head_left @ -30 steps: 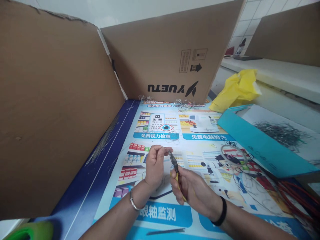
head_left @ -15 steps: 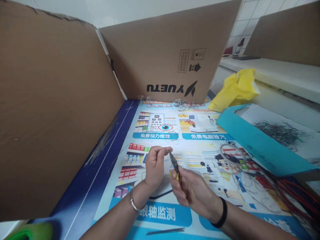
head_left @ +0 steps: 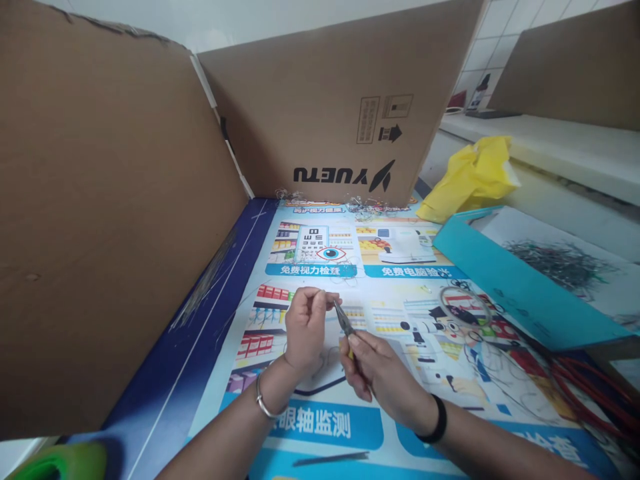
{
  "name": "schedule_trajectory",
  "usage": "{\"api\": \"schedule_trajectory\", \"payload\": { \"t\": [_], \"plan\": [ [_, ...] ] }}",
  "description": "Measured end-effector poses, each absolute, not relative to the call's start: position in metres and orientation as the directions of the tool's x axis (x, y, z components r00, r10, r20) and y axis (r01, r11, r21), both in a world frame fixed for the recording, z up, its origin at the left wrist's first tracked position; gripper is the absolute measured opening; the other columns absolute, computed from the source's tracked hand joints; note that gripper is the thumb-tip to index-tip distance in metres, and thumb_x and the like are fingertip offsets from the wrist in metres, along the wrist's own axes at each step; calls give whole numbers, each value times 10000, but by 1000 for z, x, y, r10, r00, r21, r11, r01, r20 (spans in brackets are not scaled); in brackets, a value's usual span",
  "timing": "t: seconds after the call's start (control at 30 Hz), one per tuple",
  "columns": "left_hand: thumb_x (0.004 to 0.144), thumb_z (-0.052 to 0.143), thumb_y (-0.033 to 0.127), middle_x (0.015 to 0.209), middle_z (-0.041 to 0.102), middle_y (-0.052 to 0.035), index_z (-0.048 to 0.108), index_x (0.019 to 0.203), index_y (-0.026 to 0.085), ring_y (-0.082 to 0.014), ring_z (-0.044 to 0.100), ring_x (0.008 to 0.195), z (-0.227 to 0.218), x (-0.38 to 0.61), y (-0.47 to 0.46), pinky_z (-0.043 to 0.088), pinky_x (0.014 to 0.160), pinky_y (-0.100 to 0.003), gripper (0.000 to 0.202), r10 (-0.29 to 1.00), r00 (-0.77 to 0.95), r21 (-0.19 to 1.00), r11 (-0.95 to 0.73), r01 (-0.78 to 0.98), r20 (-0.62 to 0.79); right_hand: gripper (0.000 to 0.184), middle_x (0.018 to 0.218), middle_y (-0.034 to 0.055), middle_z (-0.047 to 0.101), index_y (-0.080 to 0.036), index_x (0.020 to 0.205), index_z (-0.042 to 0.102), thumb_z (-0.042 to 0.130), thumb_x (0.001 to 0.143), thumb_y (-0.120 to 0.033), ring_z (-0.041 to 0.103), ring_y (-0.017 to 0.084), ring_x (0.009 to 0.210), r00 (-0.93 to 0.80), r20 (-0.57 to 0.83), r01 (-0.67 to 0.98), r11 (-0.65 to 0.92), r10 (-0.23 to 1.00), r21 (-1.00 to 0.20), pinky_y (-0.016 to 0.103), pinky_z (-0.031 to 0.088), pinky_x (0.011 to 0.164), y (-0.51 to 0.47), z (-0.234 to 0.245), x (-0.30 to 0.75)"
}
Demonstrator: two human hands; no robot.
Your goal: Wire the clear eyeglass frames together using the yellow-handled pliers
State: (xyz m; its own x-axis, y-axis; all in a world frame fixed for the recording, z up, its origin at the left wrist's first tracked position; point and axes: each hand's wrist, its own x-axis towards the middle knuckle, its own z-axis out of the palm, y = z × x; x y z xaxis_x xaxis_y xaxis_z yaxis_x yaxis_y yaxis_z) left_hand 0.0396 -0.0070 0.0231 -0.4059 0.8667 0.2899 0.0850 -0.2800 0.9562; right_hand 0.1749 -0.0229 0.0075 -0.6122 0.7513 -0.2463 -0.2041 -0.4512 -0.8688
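My right hand (head_left: 383, 373) is wrapped round a pair of needle-nose pliers (head_left: 344, 321) with yellow handles, their dark metal jaws pointing up and to the left. The plier tips meet the fingertips of my left hand (head_left: 306, 330), whose thumb and forefinger are pinched together. Whatever lies between those fingers is too fine to make out. Both hands are above a printed poster sheet (head_left: 370, 303) that covers the table. A few thin dark strips (head_left: 331, 459) lie on it near the front edge.
Cardboard panels (head_left: 320, 113) stand at the left and back. Thin wires (head_left: 205, 283) lie at the left, tangled wire bits (head_left: 365, 208) at the back. On the right are a wire coil (head_left: 466, 307), a blue box (head_left: 520, 287) holding many small metal pieces, and a yellow bag (head_left: 467, 180).
Both hands have shifted slightly left, the left one also a little upward. The pliers have tilted further left, with their tips still at my left fingertips.
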Motion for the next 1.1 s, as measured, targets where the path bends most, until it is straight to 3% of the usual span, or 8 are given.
{"api": "schedule_trajectory", "payload": {
  "t": [0.13, 0.3, 0.43, 0.57, 0.73, 0.83, 0.93, 1.1],
  "plan": [
    [887, 500, 271, 767, 675, -33, 504, 808, 168, -142, 652, 723, 24, 36, -5, 517, 688, -286, 130, 881, -397, 965, -256, 53, 256, 346, 508, -61, 426, -179, 730, 472, 446, 884, -488, 352, 54, 372, -573, -235, -16, -298, 785, -954, 181, 269, 348, -19, 4, 178],
    [878, 509, 287, 740, 683, -27, 501, 800, 172, -138, 649, 687, 25, 31, -3, 522, 681, -290, 139, 903, -373, 976, -216, 39, 215, 348, 572, -48, 433, -196, 730, 433, 393, 896, -500, 389, 76, 452, -525, -169, 193, -77, 834, -978, 202, 295, 407, -12, 3, 182],
    [863, 528, 288, 706, 686, -17, 492, 773, 172, -124, 639, 627, 27, 28, 0, 507, 641, -266, 151, 920, -352, 981, -192, -29, 170, 303, 628, -25, 460, -201, 731, 424, 362, 921, -430, 426, 113, 558, -528, -16, 362, 208, 849, -909, 240, 326, 514, -7, 2, 187],
    [849, 544, 301, 692, 681, -2, 487, 778, 168, -138, 671, 605, 31, 20, 5, 502, 615, -260, 161, 933, -353, 971, -148, -188, 74, 267, 685, -3, 513, -201, 764, 432, 349, 929, -395, 464, 140, 607, -584, -7, 485, 342, 812, -805, 263, 319, 552, -8, 5, 189],
    [854, 543, 327, 761, 697, -26, 500, 802, 168, -170, 696, 713, 32, 14, 6, 500, 674, -281, 172, 935, -331, 957, -203, -207, 127, 315, 655, -13, 495, -202, 739, 418, 332, 932, -436, 466, 132, 590, -587, -33, 446, 289, 809, -847, 260, 334, 546, -8, 6, 189],
    [861, 536, 331, 776, 698, -35, 506, 800, 169, -173, 692, 734, 31, 17, 4, 498, 684, -289, 175, 937, -308, 962, -224, -158, 167, 350, 674, -13, 501, -195, 768, 440, 349, 915, -499, 494, 116, 569, -596, -132, 306, 72, 792, -949, 245, 376, 525, -8, 5, 189],
    [878, 514, 323, 803, 697, -39, 507, 816, 170, -174, 689, 760, 30, 21, 0, 504, 715, -308, 165, 934, -296, 964, -242, -108, 201, 382, 726, 7, 531, -179, 833, 476, 378, 891, -544, 526, 112, 571, -632, -199, 152, -133, 749, -979, 239, 406, 509, -8, 4, 187],
    [878, 515, 317, 800, 694, -51, 508, 811, 168, -173, 676, 776, 28, 27, -3, 510, 730, -315, 163, 933, -290, 971, -235, -40, 214, 401, 621, -7, 518, -167, 774, 495, 401, 888, -540, 491, 97, 513, -622, -145, 64, -134, 769, -989, 225, 373, 479, -8, 6, 184]
  ]
}}
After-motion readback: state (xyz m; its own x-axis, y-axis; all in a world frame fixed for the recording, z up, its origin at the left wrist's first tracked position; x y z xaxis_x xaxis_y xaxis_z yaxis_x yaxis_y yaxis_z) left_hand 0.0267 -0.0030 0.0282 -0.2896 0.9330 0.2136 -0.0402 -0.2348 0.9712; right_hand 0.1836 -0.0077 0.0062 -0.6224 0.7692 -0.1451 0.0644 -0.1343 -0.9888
